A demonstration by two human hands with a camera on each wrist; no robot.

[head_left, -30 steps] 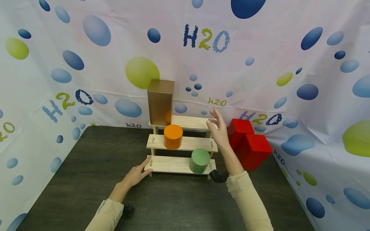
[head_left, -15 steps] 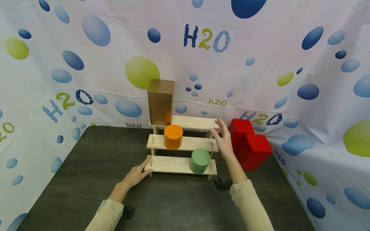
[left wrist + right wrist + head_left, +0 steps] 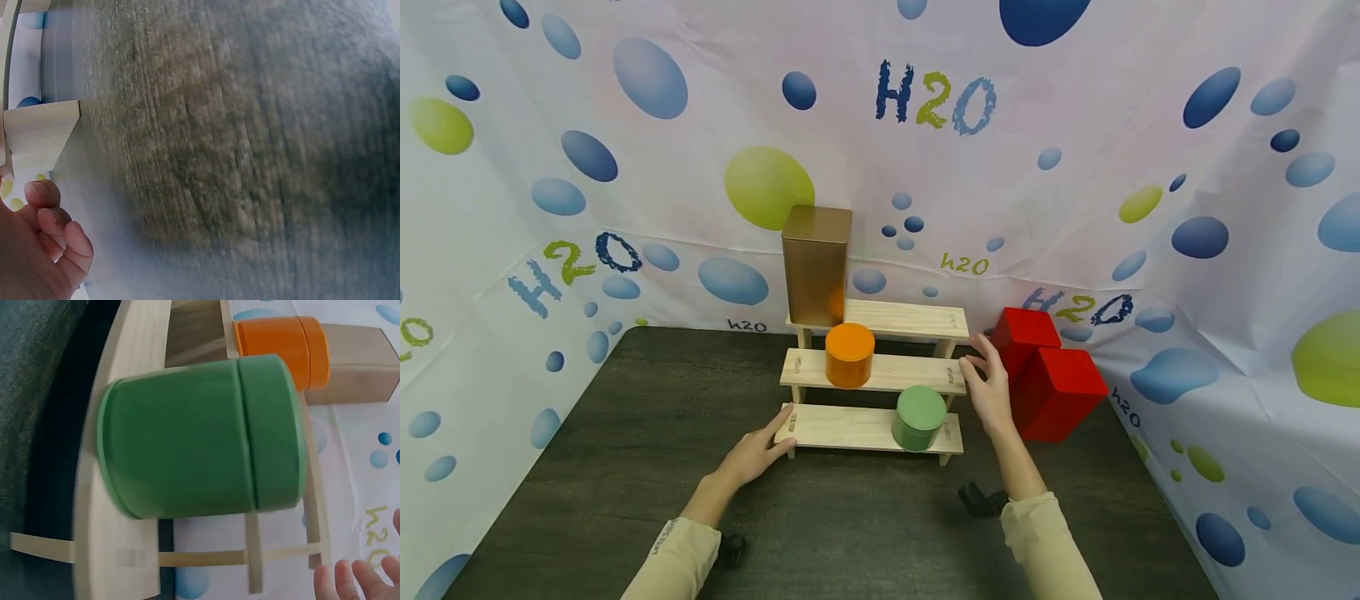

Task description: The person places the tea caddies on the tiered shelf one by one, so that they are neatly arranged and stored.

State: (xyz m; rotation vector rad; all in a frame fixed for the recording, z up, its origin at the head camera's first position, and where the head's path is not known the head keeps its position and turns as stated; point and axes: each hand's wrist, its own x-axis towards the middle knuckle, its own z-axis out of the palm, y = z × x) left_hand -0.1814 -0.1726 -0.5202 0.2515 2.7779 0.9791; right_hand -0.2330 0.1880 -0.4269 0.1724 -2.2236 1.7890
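A three-step wooden stand [image 3: 850, 427] bears a gold box [image 3: 816, 271] on the top step's left, an orange round tin [image 3: 849, 357] on the middle step and a green round tin [image 3: 918, 419] on the bottom step's right. My left hand [image 3: 748, 457] grips the bottom step's left end between thumb and forefinger; its other fingers [image 3: 53, 219] curl loosely beside a wooden leg [image 3: 47, 134]. Beside the middle step's right end is my right hand [image 3: 988, 390], fingers slightly bent, holding nothing. The green tin [image 3: 200, 437] fills the middle of the right wrist view.
Two red boxes [image 3: 1060, 396] stand to the right of the stand, close to my right hand. Behind the dark table [image 3: 625, 450] and at its sides hangs a white sheet [image 3: 685, 192] with blue and green spots.
My right hand has come down from above the top step's right end to beside the middle step. My left hand and the tins have not moved.
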